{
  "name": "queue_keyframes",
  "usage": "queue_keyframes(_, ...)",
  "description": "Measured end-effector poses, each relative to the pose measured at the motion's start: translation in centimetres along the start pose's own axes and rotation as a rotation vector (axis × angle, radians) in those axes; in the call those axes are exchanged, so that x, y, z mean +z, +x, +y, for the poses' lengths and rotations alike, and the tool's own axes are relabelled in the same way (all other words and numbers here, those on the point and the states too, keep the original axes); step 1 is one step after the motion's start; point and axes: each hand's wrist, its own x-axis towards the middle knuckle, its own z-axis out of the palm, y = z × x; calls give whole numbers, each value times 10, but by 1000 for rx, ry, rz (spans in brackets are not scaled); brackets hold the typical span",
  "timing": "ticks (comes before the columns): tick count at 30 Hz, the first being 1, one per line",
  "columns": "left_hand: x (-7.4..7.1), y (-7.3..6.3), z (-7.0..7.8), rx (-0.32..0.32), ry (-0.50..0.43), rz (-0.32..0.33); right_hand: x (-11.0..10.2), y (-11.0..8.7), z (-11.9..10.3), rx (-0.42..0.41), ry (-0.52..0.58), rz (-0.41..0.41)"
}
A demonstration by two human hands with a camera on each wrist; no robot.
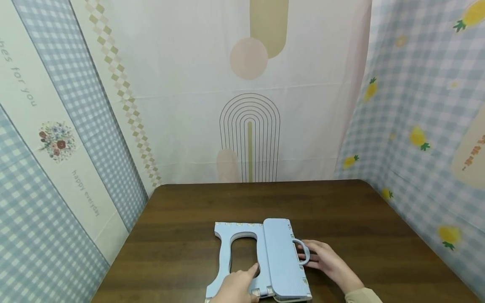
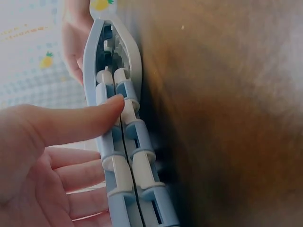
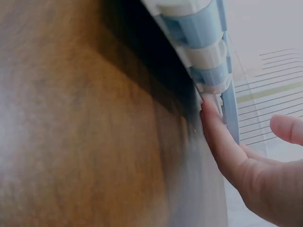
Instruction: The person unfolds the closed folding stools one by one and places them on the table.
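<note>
A light blue plastic folding stool [image 1: 288, 256], folded nearly flat, lies on the brown wooden table. Its cut-out leg panel [image 1: 225, 252] is at the left, with a curved carry handle [image 1: 306, 252] at the right. My left hand [image 1: 235, 287] is at the near edge. In the left wrist view its thumb [image 2: 80, 124] lies straight across the row of blue and white hinges [image 2: 125, 156], the other fingers extended beside the panel. Beside the handle is my right hand [image 1: 322, 259]; in the right wrist view its fingers touch the stool's lower edge while the thumb [image 3: 288, 128] stands free.
The dark wooden table [image 1: 182, 210] extends around the stool on the left, right and far sides. A pale printed cloth [image 1: 182, 105] hangs behind it, with checked cloths [image 1: 417, 105] at both sides.
</note>
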Motion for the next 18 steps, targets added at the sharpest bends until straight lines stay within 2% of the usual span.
queue_keyframes(5,1,-3,1,37,74,53,4,-1,-4,-21,-30,41)
queue_keyframes(11,2,-5,-1,68,98,70,15,-7,-13,-43,-182,117)
queue_keyframes(14,2,-7,0,86,116,101,19,-10,-18,-90,-242,153)
queue_keyframes(18,1,-12,0,126,132,177,21,-14,-29,-164,-294,178)
